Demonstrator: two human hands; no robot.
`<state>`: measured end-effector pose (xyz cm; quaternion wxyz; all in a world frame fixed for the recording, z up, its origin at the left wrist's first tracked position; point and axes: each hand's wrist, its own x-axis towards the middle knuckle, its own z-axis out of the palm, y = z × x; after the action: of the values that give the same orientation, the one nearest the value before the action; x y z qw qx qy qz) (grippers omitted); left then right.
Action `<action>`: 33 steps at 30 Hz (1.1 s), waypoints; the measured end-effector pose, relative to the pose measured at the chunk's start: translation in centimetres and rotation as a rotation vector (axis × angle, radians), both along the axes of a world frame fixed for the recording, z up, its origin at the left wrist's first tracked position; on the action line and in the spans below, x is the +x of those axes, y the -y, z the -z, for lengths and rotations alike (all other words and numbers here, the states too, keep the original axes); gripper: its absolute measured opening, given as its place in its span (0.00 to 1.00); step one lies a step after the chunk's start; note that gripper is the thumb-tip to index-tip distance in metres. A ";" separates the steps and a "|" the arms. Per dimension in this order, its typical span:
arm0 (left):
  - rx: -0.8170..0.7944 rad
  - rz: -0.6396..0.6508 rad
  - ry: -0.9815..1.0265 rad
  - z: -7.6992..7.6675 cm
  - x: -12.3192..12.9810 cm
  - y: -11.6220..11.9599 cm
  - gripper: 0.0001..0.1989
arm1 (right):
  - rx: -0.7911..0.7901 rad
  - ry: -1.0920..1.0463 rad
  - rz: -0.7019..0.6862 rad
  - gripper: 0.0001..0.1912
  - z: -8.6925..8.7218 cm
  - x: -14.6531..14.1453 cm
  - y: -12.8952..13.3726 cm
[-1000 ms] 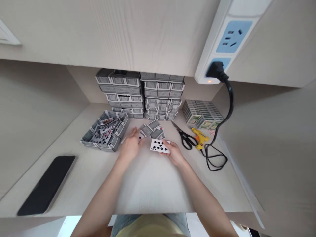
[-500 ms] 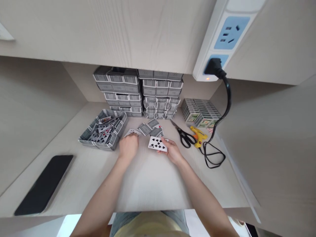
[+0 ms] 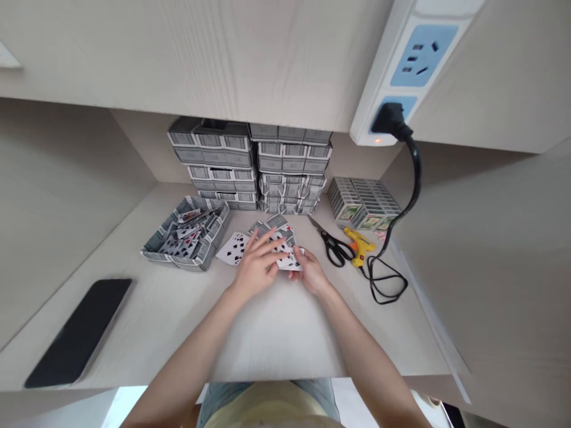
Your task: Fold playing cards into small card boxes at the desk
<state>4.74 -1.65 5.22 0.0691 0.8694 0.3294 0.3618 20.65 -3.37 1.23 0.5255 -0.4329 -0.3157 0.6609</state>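
My right hand (image 3: 310, 270) grips a white spade playing card (image 3: 289, 259) between thumb and fingers. My left hand (image 3: 257, 266) has its fingers spread over the left part of that card; whether they touch it is hard to tell. Left of my left hand, a face-up spade card (image 3: 233, 248) lies tilted on the table. Behind both hands sit several grey-backed cards (image 3: 277, 221), partly covered by my left fingers and the held card.
A card-made tray (image 3: 203, 258) holding loose cards stands at left. Behind are stacked card-made boxes (image 3: 223, 157). Scissors (image 3: 336, 246), a yellow glue gun (image 3: 360, 246) with its cord, and card packs (image 3: 366, 202) are at right. A black phone (image 3: 80, 333) lies front left.
My left hand has moved right from the card at the left and spread its fingers over the held card. The card at the left now shows more fully. My right hand has barely moved.
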 end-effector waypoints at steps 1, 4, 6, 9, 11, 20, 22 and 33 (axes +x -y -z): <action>-0.034 0.086 -0.002 0.1 0.3 0.2 0.17 | -0.007 -0.011 0.004 0.18 0.0 0.1 0.0; -0.145 0.247 0.002 0.5 0.9 0.5 0.21 | -0.017 -0.047 0.045 0.16 -0.2 0.5 0.0; -0.208 0.284 0.032 0.7 0.9 0.5 0.22 | -0.003 -0.064 0.052 0.15 -0.4 0.7 0.1; -0.296 0.293 0.122 0.7 0.7 0.2 0.22 | 0.015 -0.053 0.025 0.16 -0.6 0.8 0.2; -0.371 0.234 0.228 0.7 0.6 -0.1 0.20 | 0.012 -0.028 0.012 0.17 -0.6 0.8 0.2; -0.940 -0.055 0.489 2.6 0.5 -1.5 0.13 | 0.055 0.065 0.032 0.18 0.3 0.7 0.1; -0.940 -0.103 0.489 2.8 0.5 -1.7 0.11 | 0.074 0.081 0.025 0.17 0.3 0.7 0.0; -1.139 -0.218 0.602 2.7 0.5 -1.5 0.14 | 0.029 0.110 0.043 0.19 0.7 1.1 -0.2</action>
<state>5.23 -0.17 2.54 0.5711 0.5189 0.5221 0.3634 21.74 -3.20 0.57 0.5274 -0.4677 -0.3443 0.6201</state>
